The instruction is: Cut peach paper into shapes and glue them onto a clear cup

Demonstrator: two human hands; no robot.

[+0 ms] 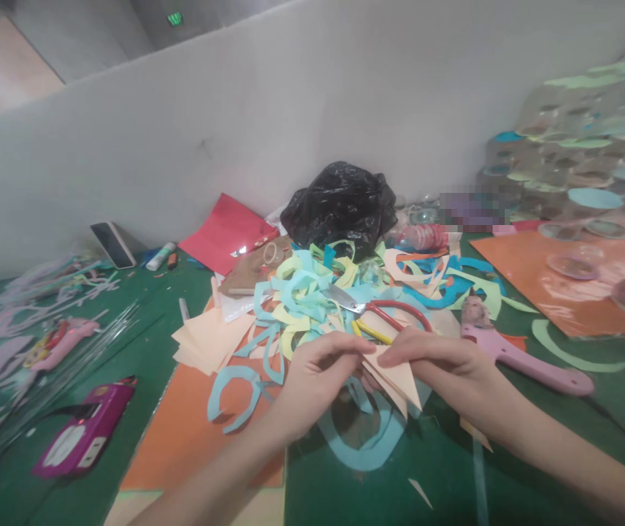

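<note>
Thin folded paper pinched between two bare hands

The person sits or stands over a green table, with a small piece of peach-coloured folded paper held up in front, just above the litter of cuttings. The left hand has thumb and fingers closed on its left side. The right hand clamps the upper right part, thumb on top and fingers mostly hidden beneath. The pointed layers fan out a little below, their tips free.

From where I am, it looks to weigh next to nothing: crisp enough to hold a crease, yet soft enough to buckle under a hard thumb. I'd judge it dry and easy to grip, though the layers could slide over one another. The folded edge seems the best place to pinch, close to the crease; the thin points would probably bend or tear if tugged.

Scissors with red and yellow handles lie just beyond the fingers, on a tangle of paper scraps. Loose peach sheets rest to the left, and a pink glue gun lies to the right, near the right forearm.
</note>
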